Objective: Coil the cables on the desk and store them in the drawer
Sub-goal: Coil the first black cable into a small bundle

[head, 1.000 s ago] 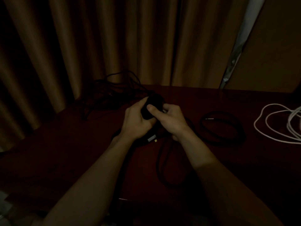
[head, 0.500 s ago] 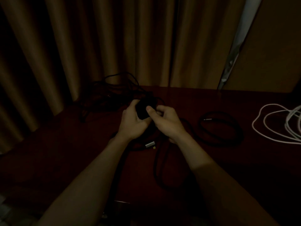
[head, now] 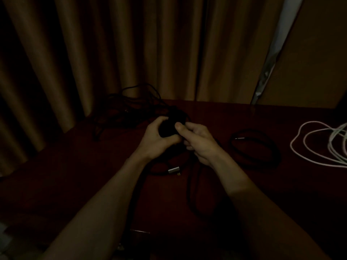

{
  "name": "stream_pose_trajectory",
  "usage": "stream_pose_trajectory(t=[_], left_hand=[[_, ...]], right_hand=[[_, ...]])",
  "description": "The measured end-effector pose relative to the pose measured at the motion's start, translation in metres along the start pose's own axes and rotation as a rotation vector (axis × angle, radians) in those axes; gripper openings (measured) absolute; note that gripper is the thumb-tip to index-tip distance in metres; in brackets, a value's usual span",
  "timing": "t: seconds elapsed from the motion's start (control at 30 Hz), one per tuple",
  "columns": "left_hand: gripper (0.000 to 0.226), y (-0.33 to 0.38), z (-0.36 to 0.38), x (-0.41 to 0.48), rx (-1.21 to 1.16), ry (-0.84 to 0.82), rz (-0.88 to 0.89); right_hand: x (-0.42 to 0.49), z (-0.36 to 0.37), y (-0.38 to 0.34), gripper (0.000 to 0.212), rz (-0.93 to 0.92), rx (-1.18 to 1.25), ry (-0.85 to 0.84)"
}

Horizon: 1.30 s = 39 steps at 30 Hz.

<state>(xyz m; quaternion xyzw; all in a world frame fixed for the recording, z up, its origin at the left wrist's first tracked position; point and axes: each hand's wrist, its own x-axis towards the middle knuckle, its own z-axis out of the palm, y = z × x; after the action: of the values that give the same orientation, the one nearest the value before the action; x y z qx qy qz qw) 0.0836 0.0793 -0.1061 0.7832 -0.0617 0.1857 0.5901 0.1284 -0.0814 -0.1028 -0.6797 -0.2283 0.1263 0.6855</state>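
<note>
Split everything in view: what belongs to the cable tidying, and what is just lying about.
Job:
black cable bundle, gripped by left hand and right hand
silver-tipped plug
black tangle
coiled black cable
white cable
desk

Lying about:
curtain
pale strip at its right edge

White cable (head: 291, 147), right part off-frame.
</note>
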Motion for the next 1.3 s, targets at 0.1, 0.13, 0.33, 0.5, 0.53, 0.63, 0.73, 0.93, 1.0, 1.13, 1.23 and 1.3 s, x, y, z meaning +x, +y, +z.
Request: stream_pose_trajectory(t=[0.1,0.13,0.33,0.5,0.53,0.63,0.73,0.93,1.0,1.13,1.23,1.3], left_hand=[[0.036,-0.001,-0.003,-0.001,-0.082,-0.117,-0.043],[0.035,-0.003,-0.003,-0.001,-0.095,-0.129,-0.051],[0.041,-0.008,0.001,0.001,0.041,0.014,-0.029],[0.039,-0.007,0.001,0.001,0.285,0.092,0.039],[0.039,-0.008,0.002,0.0,0.333,0.095,0.06],[0.038,-0.014,0.004,0.003,0.442,0.107,0.113],[0.044,-0.02,0.0,0.006,0.432,0.065,0.077],[0.055,-0.014,-0.005,0.004,0.13,-0.036,-0.003],[0.047,-0.015,-0.005,0.005,0.154,-0.012,0.008],[0.048,-0.012,0.0,0.002,0.288,0.09,0.076],[0.061,-0.012,0.0,0.001,0.379,0.194,0.14],[0.065,-0.014,0.001,0.001,0.443,0.234,0.161]], right_hand=[[0.001,-0.001,0.003,0.045,0.023,-0.072,-0.04],[0.001,0.0,0.003,0.051,0.028,-0.08,-0.033],[0.008,0.005,0.005,0.065,0.026,-0.107,0.064],[0.01,0.007,0.002,0.047,0.064,-0.149,0.068],[0.008,0.009,0.002,0.041,0.063,-0.133,0.057],[0.005,0.014,0.001,0.04,0.025,-0.184,0.097],[0.005,0.015,-0.001,0.032,-0.007,-0.24,0.118],[0.006,0.0,0.004,0.034,-0.027,-0.207,0.114],[0.006,0.0,0.005,0.034,-0.009,-0.19,0.104],[0.008,0.003,0.005,0.035,0.03,-0.112,0.11],[0.011,0.009,0.005,0.05,0.037,-0.108,0.121],[0.012,0.01,0.007,0.036,0.056,-0.126,0.124]])
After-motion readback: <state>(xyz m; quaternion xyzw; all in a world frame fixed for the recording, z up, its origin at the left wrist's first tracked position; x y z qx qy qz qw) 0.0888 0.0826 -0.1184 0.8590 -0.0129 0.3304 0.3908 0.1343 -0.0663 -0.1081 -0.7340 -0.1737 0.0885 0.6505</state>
